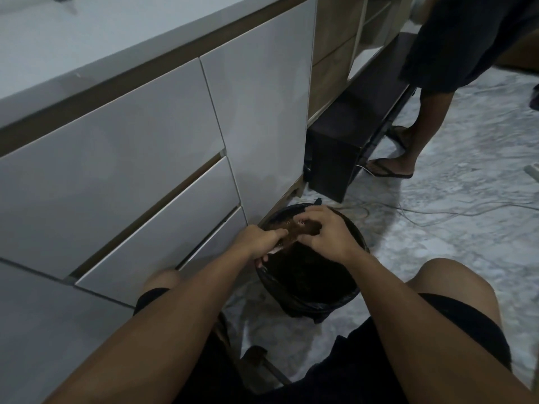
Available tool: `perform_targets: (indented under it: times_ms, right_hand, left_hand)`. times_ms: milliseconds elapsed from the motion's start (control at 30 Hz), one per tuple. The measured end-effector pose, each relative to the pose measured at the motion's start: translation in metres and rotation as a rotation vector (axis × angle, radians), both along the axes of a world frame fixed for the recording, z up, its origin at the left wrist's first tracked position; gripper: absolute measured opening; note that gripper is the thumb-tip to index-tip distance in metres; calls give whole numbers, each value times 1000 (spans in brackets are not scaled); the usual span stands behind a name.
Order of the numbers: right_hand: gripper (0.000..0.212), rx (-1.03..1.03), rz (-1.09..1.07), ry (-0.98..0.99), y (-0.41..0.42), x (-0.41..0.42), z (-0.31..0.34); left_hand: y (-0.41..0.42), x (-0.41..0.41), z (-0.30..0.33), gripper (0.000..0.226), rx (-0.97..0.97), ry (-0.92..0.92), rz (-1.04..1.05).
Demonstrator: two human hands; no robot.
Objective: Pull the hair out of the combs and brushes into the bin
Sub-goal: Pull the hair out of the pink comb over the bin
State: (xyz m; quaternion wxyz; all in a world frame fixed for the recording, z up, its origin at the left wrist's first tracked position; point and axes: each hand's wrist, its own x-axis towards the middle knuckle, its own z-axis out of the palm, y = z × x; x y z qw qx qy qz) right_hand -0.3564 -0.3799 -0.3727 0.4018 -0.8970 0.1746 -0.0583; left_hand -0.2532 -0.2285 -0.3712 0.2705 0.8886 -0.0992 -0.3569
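A round bin [306, 304] lined with a black bag stands on the floor between my knees and the white cabinet. Over its opening I hold a brush [287, 231] clogged with brown hair. My left hand [258, 242] grips the brush by its handle end. My right hand [326, 231] is at the brush head, fingers pinched into the brown hair [309, 227]. The bristles are mostly hidden by hair and fingers. The inside of the bin is dark and its contents are hard to make out.
White drawers [140, 182] and a cabinet door rise close on the left. A dark low bench [350, 135] stands behind the bin. Cables [437, 211] trail over the marbled floor. Another person's legs in sandals [390, 167] stand at the upper right.
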Motion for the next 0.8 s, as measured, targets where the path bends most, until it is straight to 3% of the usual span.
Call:
perform_targets:
  times_ms: [167, 433, 533, 600, 700, 800]
  right_hand:
    - [8, -66, -75, -2, 5, 1, -4]
    - [13, -34, -395, 67, -3, 0, -3]
    - [15, 136, -347, 21, -1, -2, -3]
    - [30, 254, -247, 20, 2, -4, 0]
    - [37, 166, -149, 8, 5, -3, -5]
    - [20, 83, -153, -22, 5, -3, -8]
  left_hand:
    - [1, -1, 2, 51, -27, 38, 8]
    - [3, 1, 3, 44, -98, 62, 93]
    - [-2, 0, 4, 46, -86, 41, 90]
    - [-5, -2, 2, 48, -74, 27, 93]
    - [-8, -2, 0, 49, -75, 27, 104]
    - [-7, -2, -1, 49, -80, 36, 91]
